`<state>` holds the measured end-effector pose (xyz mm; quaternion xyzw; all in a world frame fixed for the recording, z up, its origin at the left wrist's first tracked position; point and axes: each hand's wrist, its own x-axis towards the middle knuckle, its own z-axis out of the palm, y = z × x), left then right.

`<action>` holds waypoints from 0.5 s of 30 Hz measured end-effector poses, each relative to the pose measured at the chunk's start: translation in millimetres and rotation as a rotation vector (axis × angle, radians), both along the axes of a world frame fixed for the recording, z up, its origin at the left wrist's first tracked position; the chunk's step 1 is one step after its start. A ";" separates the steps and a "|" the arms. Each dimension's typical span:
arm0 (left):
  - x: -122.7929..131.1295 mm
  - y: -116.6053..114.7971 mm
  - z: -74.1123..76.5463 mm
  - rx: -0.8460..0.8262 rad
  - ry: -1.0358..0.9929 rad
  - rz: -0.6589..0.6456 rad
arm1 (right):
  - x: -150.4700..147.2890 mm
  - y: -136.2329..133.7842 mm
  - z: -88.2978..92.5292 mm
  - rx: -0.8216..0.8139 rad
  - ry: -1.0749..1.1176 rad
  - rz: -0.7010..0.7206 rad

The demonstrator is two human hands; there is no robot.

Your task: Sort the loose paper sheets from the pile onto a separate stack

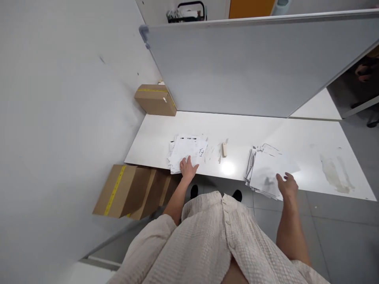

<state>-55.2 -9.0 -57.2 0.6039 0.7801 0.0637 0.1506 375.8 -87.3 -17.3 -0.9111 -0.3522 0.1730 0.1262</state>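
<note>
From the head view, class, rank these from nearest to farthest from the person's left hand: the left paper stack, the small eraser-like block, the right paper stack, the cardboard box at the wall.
1. Left paper stack: under the left hand, touching it.
2. Small block: just right of that stack, on the white table.
3. Right paper stack and cardboard box: too close to call; the stack lies far right by the right hand, the box at the back left.

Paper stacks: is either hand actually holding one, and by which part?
Nothing is gripped. The left hand lies flat on the near edge of the left paper stack. The right hand is open, on or just above the right paper stack near its near-right corner.
</note>
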 end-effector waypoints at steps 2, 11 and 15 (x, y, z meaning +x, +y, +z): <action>-4.1 -0.9 -4.5 -0.025 -0.015 -0.019 | -24.0 8.0 2.0 0.042 0.060 0.090; -9.7 -1.1 -1.4 -0.067 -0.084 -0.060 | -125.6 32.1 -8.9 0.031 0.196 0.567; -7.6 -6.0 1.0 -0.059 -0.042 -0.104 | -154.0 29.5 -15.5 0.009 0.245 0.732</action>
